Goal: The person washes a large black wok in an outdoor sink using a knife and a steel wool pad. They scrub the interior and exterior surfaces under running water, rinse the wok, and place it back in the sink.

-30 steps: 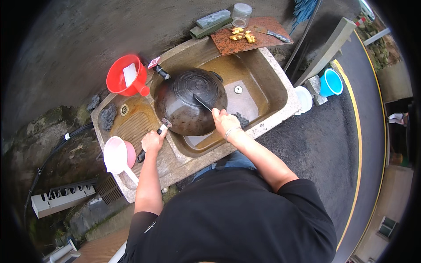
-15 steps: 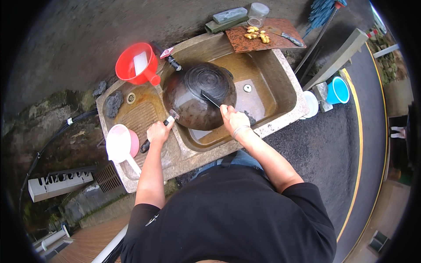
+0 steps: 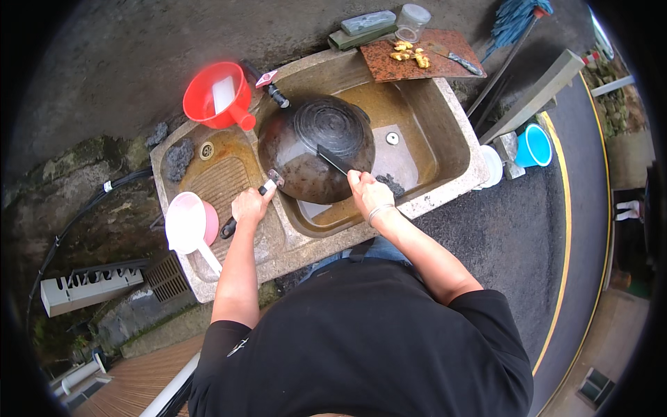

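A dark wok [image 3: 295,146] lies bottom up across the near basin of a stone sink [image 3: 451,111]. My left hand [image 3: 251,206] is closed around the wok's black handle [image 3: 228,228] on the left side. In my right hand [image 3: 368,192] is a knife [image 3: 332,158] with a narrow dark blade, which rests slantwise on the wok's sooty underside. The knife's handle is hidden in my fingers. Beside my left hand, on the ribbed drainboard [image 3: 221,182], sits a pink dipper [image 3: 210,222] with a white dipper [image 3: 186,222] on it.
A red dipper [image 3: 201,104] stands by the tap [image 3: 276,94]. Ginger pieces [image 3: 410,54] and another knife [image 3: 465,64] lie on a reddish board [image 3: 379,66] across the far corner. Dark scouring wads [image 3: 179,158] sit at left. Right of the sink stands a blue bucket [image 3: 535,146].
The view has shifted slightly. My right hand and the knife have moved a little toward me across the wok's underside. My left hand keeps its grip on the handle.
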Demonstrator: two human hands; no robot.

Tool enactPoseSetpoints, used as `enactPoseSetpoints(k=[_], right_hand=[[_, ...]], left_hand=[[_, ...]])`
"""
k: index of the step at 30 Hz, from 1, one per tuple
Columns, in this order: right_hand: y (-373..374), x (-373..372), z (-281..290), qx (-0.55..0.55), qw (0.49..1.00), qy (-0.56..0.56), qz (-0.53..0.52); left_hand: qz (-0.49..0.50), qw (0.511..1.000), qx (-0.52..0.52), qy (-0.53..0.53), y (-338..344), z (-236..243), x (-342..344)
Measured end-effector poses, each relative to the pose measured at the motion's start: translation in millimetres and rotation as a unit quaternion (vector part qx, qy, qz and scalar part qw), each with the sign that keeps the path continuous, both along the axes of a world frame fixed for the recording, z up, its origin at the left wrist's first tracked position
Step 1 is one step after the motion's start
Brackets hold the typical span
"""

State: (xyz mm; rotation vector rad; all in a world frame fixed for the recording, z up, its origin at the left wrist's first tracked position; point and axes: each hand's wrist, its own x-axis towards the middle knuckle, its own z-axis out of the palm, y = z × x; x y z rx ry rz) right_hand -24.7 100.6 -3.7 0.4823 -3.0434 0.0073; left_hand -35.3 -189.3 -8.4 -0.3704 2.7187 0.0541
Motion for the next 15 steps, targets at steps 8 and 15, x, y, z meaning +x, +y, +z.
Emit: enactPoseSetpoints(k=[8,15], right_hand=[[-10,-2,-14,0.051,0.997,0.055,0.006],[-9,-14,-1,-0.010,1.000,0.002,0.028]], left_hand=[[0.001,1.000,-0.004,-0.001,-3,-7,0],[0.006,1.000,0.015,0.014,0,-2,-2]])
